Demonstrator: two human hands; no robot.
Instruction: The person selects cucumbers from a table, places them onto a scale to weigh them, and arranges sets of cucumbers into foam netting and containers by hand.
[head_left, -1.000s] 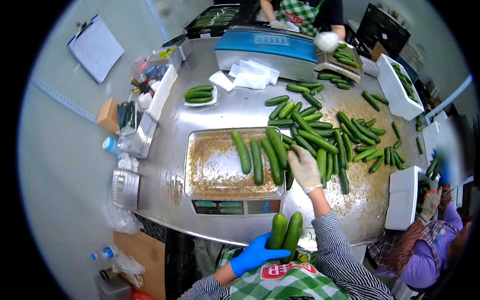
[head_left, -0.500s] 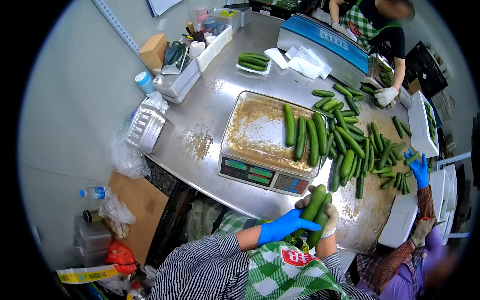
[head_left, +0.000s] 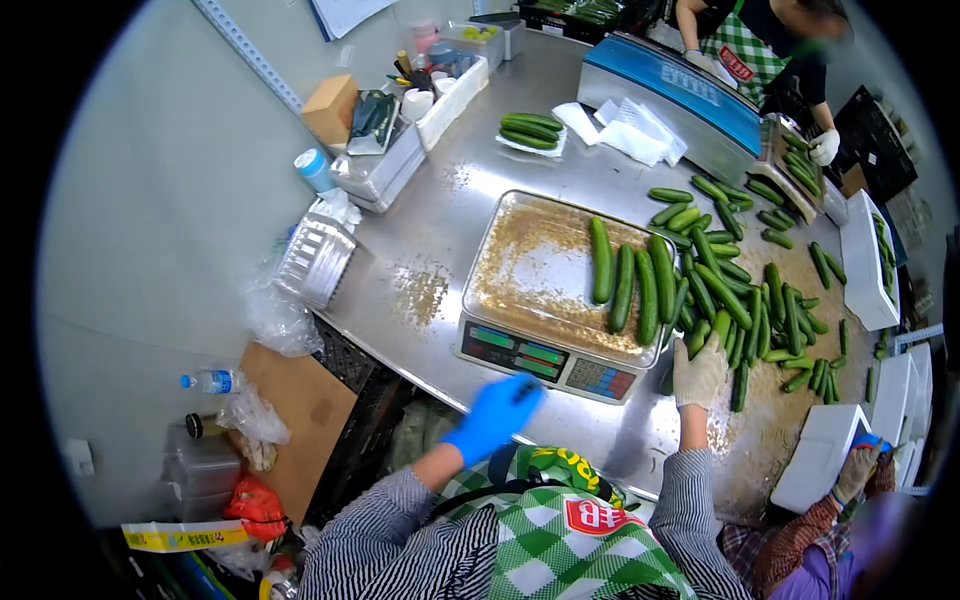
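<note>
My left hand, in a blue glove, hovers near the table edge in front of the weighing scale. Motion blurs its fingers, and a small dark patch shows at them. My right hand, in a pale knit glove, is at the near-left side of the cucumber pile, its fingers around a cucumber; the fingertips are partly hidden. Several cucumbers lie side by side on the right half of the scale's pan.
A packed tray of cucumbers sits behind the scale beside white trays. A wrapping machine stands at the back, with a co-worker behind it. Another co-worker's glove is at lower right, near white foam boxes. Clear trays stand left.
My hands have parted: the two cucumbers held between them are no longer there. The left moved left, the right forward to the pile. The co-worker's blue glove withdrew from the pile.
</note>
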